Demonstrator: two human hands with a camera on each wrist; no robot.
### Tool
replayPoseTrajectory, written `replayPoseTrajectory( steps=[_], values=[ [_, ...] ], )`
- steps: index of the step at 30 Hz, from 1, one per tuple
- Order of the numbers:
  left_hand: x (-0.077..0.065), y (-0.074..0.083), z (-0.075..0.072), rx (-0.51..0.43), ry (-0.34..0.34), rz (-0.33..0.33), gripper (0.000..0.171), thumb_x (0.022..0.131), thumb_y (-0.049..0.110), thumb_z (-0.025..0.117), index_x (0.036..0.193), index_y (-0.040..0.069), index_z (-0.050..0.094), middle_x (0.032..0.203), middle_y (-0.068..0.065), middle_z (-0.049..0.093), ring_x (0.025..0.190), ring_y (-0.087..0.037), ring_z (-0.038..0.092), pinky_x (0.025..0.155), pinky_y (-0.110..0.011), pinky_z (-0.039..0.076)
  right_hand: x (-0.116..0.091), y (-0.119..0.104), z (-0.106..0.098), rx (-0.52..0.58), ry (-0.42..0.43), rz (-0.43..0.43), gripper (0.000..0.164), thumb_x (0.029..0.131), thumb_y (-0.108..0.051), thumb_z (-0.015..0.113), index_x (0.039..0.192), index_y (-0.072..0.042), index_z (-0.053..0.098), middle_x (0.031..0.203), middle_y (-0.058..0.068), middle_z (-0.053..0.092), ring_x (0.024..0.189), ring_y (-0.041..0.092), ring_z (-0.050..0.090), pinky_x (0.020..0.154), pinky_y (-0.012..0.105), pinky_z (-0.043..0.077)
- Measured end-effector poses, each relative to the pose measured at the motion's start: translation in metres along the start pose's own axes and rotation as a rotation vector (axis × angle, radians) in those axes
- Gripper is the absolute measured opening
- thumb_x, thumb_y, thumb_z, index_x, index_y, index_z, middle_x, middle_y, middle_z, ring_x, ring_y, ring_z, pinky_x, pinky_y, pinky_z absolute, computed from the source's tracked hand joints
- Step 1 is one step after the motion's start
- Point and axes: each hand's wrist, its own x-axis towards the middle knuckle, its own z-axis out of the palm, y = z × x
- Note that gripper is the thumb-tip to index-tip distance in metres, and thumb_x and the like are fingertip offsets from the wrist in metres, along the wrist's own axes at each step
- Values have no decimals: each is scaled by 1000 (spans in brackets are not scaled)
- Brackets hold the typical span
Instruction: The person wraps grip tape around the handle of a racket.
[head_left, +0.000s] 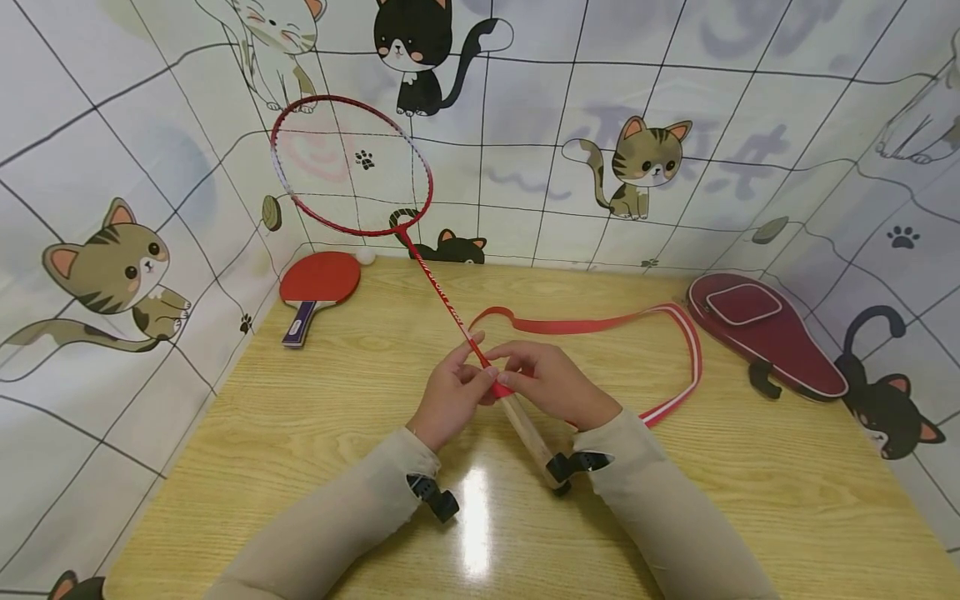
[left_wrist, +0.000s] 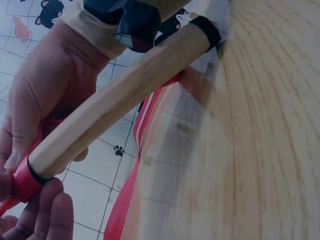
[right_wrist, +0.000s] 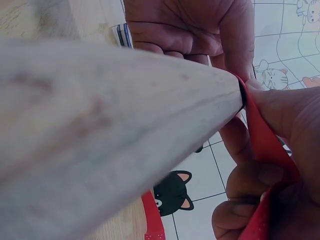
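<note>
A red badminton racket (head_left: 438, 287) is held slanting over the table, its head up and to the left; no strings show in it. Its bare wooden handle (head_left: 527, 429) points down toward the right forearm. At the handle's top, my left hand (head_left: 447, 396) pinches the racket between thumb and fingers. Red grip tape (head_left: 585, 326) lies round that spot, above a dark line on the wood (left_wrist: 110, 105). My right hand (head_left: 555, 383) pinches the tape there, with a stretch of it (right_wrist: 265, 135) pulled taut by the fingers. The tape's remaining length loops over the table.
A red table tennis bat (head_left: 321, 277) and a white ball (head_left: 365, 257) lie at the back left. A dark red racket case (head_left: 765, 333) lies at the right. The wooden table (head_left: 337, 417) meets cat-patterned walls (head_left: 525, 150). A black camera sits on each wrist.
</note>
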Motion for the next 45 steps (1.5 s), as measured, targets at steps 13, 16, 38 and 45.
replayPoseTrajectory(
  steps=[13, 16, 38, 45],
  values=[
    [-1, 1, 1, -1, 37, -4, 45, 104, 10, 64, 147, 14, 51, 91, -14, 76, 78, -30, 74, 77, -36, 63, -2, -1, -4, 63, -49, -22, 41, 97, 2, 57, 131, -15, 72, 97, 3, 71, 80, 26, 66, 72, 33, 52],
    [0, 1, 1, -6, 37, -11, 37, 103, 8, 64, 139, 13, 52, 90, -15, 76, 81, -38, 74, 77, -36, 63, -2, 0, -6, 75, -57, -14, 43, 95, 6, 51, 129, -13, 69, 98, 4, 72, 85, 36, 67, 75, 35, 53],
    [2, -3, 3, -44, 10, -22, 30, 104, 7, 63, 131, 12, 51, 90, -15, 74, 82, -43, 72, 77, -37, 63, -4, -11, -4, -100, 16, 8, 37, 97, 8, 38, 126, -8, 54, 85, 3, 66, 68, 18, 55, 70, 36, 50],
    [1, -3, 2, -40, 13, -21, 30, 104, 7, 61, 131, 10, 50, 90, -15, 75, 82, -44, 72, 78, -40, 63, -4, -6, -6, -1, 3, 6, 39, 92, 5, 38, 121, -11, 57, 84, 5, 62, 52, 16, 42, 56, 31, 40]
  ],
)
